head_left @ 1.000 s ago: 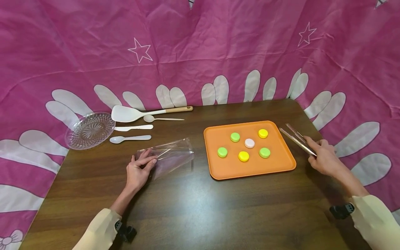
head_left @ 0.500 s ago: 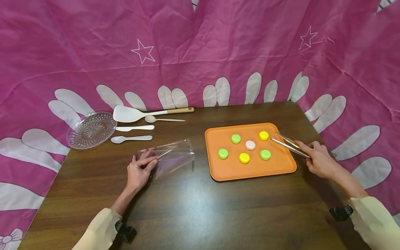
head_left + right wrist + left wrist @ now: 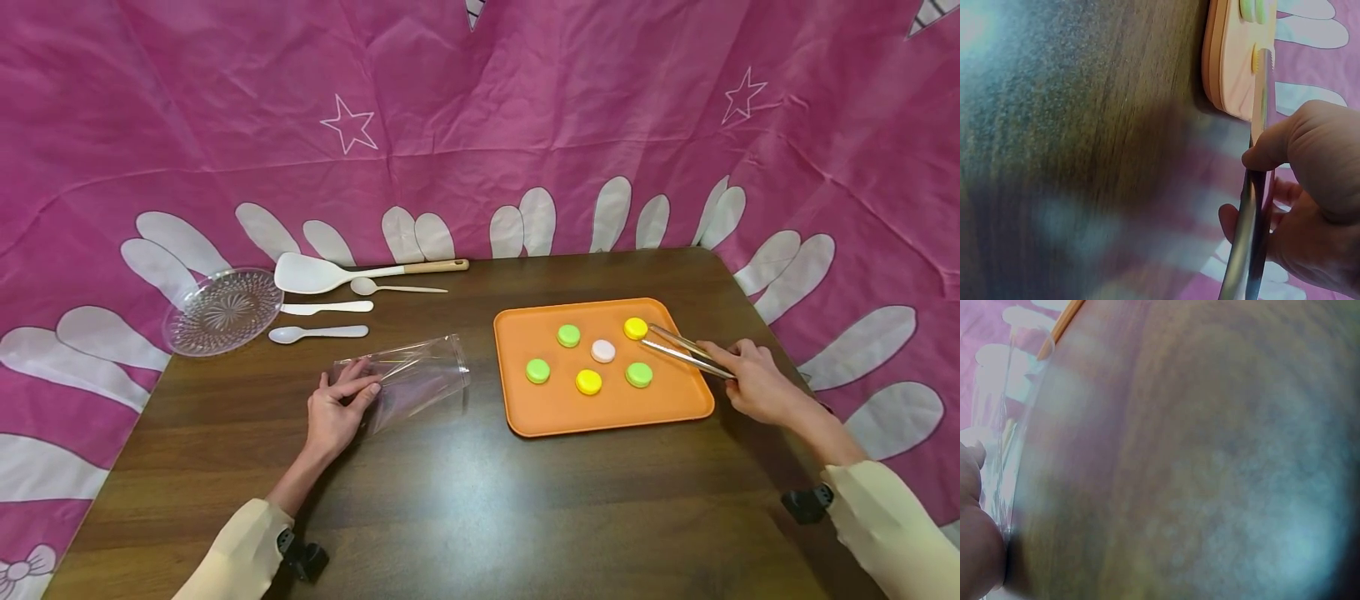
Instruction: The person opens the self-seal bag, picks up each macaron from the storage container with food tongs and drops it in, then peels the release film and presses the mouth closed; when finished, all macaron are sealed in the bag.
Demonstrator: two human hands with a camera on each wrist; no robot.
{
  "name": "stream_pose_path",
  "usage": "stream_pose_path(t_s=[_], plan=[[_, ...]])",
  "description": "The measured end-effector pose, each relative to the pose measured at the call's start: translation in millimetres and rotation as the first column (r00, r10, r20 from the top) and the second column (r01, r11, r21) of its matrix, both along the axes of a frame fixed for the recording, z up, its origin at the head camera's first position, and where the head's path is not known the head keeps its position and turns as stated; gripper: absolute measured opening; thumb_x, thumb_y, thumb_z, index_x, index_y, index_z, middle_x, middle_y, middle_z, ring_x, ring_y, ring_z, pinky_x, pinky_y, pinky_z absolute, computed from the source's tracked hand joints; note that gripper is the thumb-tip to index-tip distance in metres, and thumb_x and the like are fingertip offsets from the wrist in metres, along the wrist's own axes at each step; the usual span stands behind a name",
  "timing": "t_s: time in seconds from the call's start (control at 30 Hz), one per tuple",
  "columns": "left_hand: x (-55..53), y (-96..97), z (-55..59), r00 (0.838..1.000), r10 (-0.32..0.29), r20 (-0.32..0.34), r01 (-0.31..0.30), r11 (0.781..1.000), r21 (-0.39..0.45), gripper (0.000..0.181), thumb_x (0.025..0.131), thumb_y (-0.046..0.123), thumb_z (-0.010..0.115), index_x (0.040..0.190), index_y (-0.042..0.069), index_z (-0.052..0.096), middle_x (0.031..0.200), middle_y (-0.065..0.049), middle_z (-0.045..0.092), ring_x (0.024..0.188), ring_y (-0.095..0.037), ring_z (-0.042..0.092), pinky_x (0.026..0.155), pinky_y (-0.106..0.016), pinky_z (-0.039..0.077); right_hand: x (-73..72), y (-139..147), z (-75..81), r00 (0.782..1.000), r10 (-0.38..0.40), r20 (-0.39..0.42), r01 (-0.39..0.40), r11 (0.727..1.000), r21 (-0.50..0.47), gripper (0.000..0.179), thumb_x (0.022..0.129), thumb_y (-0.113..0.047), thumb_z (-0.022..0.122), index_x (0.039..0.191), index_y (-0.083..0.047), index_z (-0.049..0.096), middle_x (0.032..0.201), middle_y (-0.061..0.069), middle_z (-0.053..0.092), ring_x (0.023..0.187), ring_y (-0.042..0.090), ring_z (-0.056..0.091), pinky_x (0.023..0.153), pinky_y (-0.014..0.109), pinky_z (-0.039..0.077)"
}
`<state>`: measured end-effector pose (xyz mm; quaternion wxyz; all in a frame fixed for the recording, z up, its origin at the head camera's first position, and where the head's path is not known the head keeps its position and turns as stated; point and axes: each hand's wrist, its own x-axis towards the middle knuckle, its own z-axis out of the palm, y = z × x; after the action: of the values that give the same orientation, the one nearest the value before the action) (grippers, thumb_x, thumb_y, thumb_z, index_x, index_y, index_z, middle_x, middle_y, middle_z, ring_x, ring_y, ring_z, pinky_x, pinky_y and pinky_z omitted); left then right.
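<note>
My left hand point(image 3: 335, 410) pinches the near edge of a clear plastic bag point(image 3: 420, 379) that stretches rightward over the table. In the left wrist view part of that hand point(image 3: 975, 531) shows at the left edge beside the bag. My right hand point(image 3: 757, 382) grips metal tongs point(image 3: 688, 354), which reach in over the right side of an orange tray point(image 3: 555, 417). The tongs' tips are spread and right at a yellow macaron point(image 3: 635, 328) near the tray's back right. Several more macarons lie on the tray, among them a pale pink one point(image 3: 603, 351) and a green one point(image 3: 639, 375).
At the back left stand a clear patterned plate point(image 3: 225, 312), a white spatula point(image 3: 307, 273) with a wooden handle, a small beige spoon point(image 3: 363, 286), a white knife point(image 3: 330, 307) and a white spoon point(image 3: 322, 332). A pink cloth point(image 3: 450, 108) hangs behind the table.
My right hand has moved left with the tongs, bringing their tips from beside the tray to the yellow macaron. My left hand and the bag have stayed in place.
</note>
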<state>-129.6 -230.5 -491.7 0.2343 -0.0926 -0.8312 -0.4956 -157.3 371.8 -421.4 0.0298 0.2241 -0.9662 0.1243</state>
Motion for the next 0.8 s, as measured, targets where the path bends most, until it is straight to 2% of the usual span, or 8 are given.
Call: stream_pose_path(t_s=[0.33,0.8], plan=[[0.5,-0.7,-1.0,1.0,0.001,0.0,-0.001,1.0,-0.002,0.015,0.081,-0.01,0.077,0.094,-0.004,0.078,0.119,-0.027,0.065,0.123,-0.051,0.052,0.11,-0.071,0.009,-7.4,-2.8,-1.8,0.998,-0.01,0.065,0.009,1.0,0.016,0.069,0.073,0.014,0.067,0.139,0.006,0.05,0.092,0.023,0.047,0.082,0.04,0.041,0.067,0.043,0.036],[0.4,-1.1,0.4,1.0,0.004,0.007,-0.004,1.0,-0.013,0.014,0.081,-0.008,0.077,0.095,-0.003,0.079,0.12,-0.026,0.065,0.123,-0.048,0.054,0.11,-0.071,0.01,-7.2,-7.8,1.5,0.998,-0.017,0.052,0.016,1.0,0.023,0.065,0.074,0.015,0.066,0.136,0.007,0.052,0.092,0.024,0.047,0.082,0.041,0.042,0.067,0.045,0.038]])
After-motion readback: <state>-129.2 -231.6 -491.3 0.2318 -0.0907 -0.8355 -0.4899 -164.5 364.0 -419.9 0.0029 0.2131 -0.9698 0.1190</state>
